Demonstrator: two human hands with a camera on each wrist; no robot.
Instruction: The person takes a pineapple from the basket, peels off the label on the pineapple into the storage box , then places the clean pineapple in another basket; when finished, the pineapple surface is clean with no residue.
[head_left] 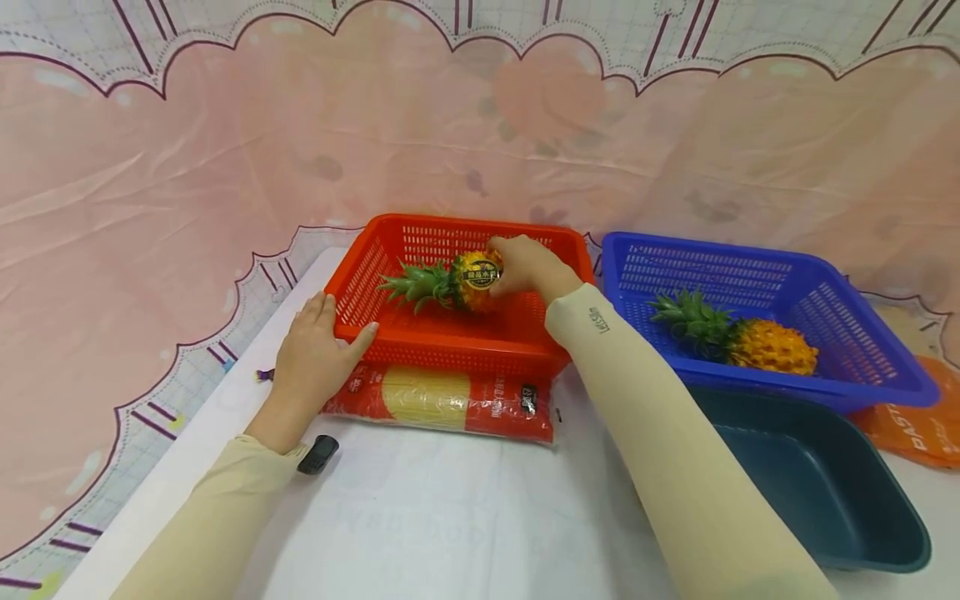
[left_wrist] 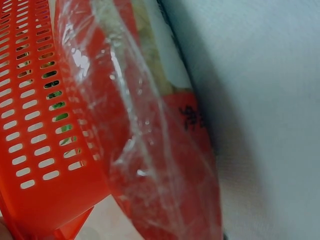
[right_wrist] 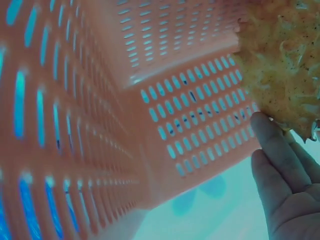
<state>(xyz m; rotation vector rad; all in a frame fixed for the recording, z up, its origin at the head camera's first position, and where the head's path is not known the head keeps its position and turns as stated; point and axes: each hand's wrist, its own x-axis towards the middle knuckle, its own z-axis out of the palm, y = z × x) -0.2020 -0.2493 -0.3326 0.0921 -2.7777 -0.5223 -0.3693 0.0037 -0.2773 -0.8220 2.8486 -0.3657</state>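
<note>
A pineapple [head_left: 470,281] with a black-and-gold label lies across the red basket [head_left: 450,343], its green crown pointing left. My right hand [head_left: 525,267] grips its base end from above. In the right wrist view the fingers [right_wrist: 281,160] touch the fruit's bumpy skin, beside the basket's slotted walls. My left hand [head_left: 315,350] rests on the near left corner of the red basket, thumb stretched along the front rim and fingers on the left side. Right in front of the basket lies a red plastic pack of dry noodles [head_left: 427,402], also filling the left wrist view.
A blue basket [head_left: 847,387] at the right holds another pineapple [head_left: 772,346]. In front of it stands a dark teal tub [head_left: 810,483], partly behind my right sleeve. An orange bag [head_left: 915,417] lies at the far right. A patterned curtain [head_left: 225,167] hangs behind the table.
</note>
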